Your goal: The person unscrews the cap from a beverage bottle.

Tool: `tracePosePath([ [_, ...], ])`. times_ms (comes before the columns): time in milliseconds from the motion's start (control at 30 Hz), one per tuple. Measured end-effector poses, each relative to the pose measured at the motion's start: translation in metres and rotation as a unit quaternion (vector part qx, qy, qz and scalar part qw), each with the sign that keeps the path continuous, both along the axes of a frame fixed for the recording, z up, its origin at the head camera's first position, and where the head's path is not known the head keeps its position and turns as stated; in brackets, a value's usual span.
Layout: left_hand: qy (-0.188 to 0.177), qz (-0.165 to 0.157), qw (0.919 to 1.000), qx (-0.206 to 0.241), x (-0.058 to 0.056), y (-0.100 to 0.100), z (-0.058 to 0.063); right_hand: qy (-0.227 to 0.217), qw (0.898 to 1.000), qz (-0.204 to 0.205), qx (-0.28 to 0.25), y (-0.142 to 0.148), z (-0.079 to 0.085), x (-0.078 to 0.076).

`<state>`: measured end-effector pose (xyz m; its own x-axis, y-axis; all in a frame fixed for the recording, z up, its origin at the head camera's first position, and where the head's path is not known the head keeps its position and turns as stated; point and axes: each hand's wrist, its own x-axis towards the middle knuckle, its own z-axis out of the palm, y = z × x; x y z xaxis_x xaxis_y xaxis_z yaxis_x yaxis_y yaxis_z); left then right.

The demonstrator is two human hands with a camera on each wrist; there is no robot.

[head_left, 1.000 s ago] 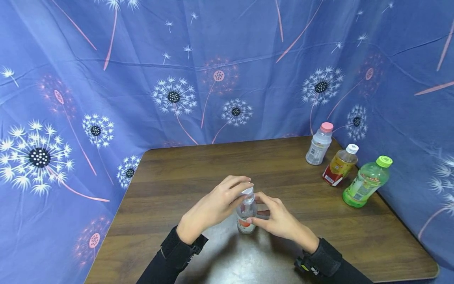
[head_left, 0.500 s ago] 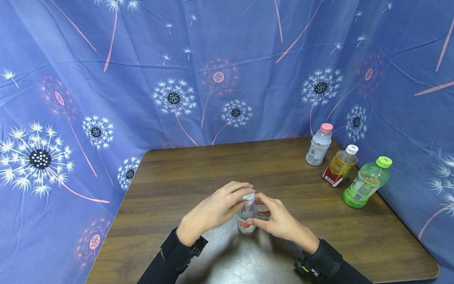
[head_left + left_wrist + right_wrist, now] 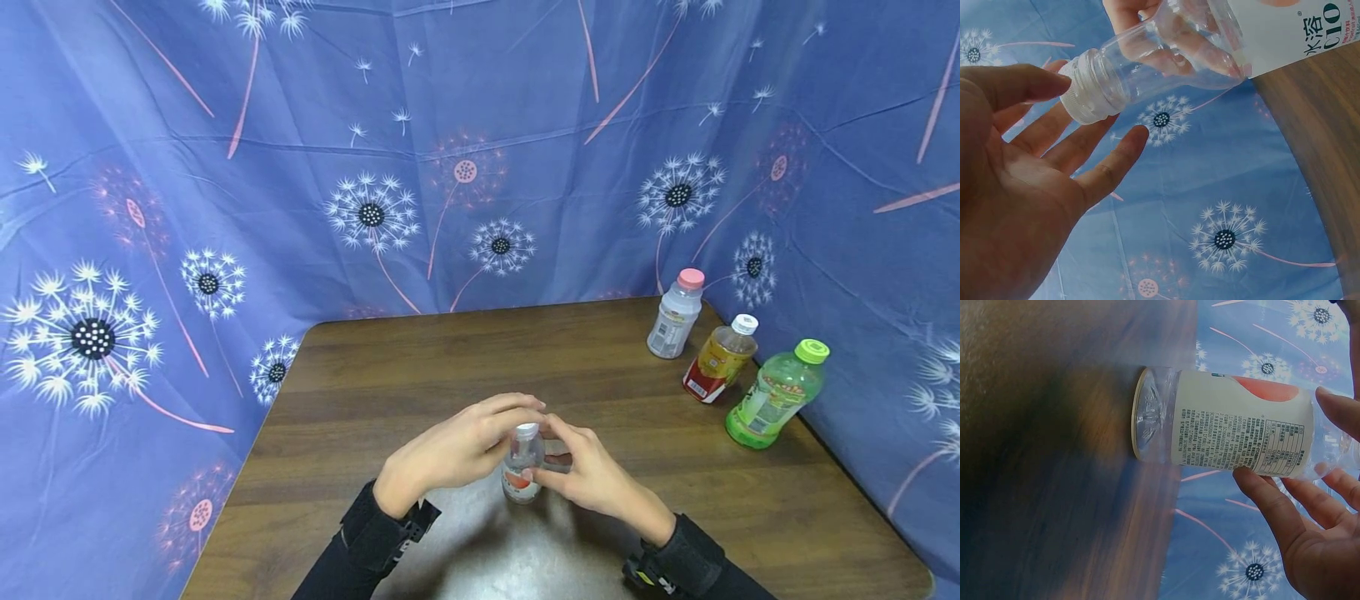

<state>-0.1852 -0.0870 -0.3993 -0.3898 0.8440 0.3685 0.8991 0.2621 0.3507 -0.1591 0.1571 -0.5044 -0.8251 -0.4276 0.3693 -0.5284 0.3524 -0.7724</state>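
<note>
A clear plastic bottle (image 3: pixel 522 473) with a white and orange label stands upright on the table. My right hand (image 3: pixel 592 471) grips it round the upper body; the right wrist view shows thumb and fingers on either side of the label (image 3: pixel 1244 425). Over the top curves my left hand (image 3: pixel 465 442). Its thumb meets the white bottle cap (image 3: pixel 527 431), with the fingers arched round the far side. In the left wrist view the ribbed cap (image 3: pixel 1088 90) sits between thumb and fingers, which are only loosely bent.
Along the table's right side stand a pale bottle with a pink cap (image 3: pixel 675 315), an amber drink bottle with a white cap (image 3: pixel 722 358) and a green bottle (image 3: pixel 777 393). A blue dandelion-print cloth (image 3: pixel 450 100) hangs behind the wooden table (image 3: pixel 375 367).
My left fingers have shifted slightly right over the cap, and more of its white side shows beneath them. My right hand keeps its grip. The head view has tilted up a little.
</note>
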Motion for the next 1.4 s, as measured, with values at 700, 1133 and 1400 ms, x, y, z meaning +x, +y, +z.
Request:
tracePosePath([
  [700, -0.006, 0.109, 0.9920, 0.065, -0.007, 0.016, -0.008, -0.005, 1.000, -0.016, -0.005, -0.003, 0.002, 0.000],
  [1133, -0.078, 0.031, 0.9951, 0.053, -0.013, 0.005, -0.010, -0.009, 1.000, -0.014, 0.002, -0.002, 0.001, -0.001],
  [1400, 0.076, 0.199, 0.9746, 0.068, -0.006, 0.022, -0.021, 0.004, 1.000, -0.026, 0.005, -0.004, 0.002, 0.000],
])
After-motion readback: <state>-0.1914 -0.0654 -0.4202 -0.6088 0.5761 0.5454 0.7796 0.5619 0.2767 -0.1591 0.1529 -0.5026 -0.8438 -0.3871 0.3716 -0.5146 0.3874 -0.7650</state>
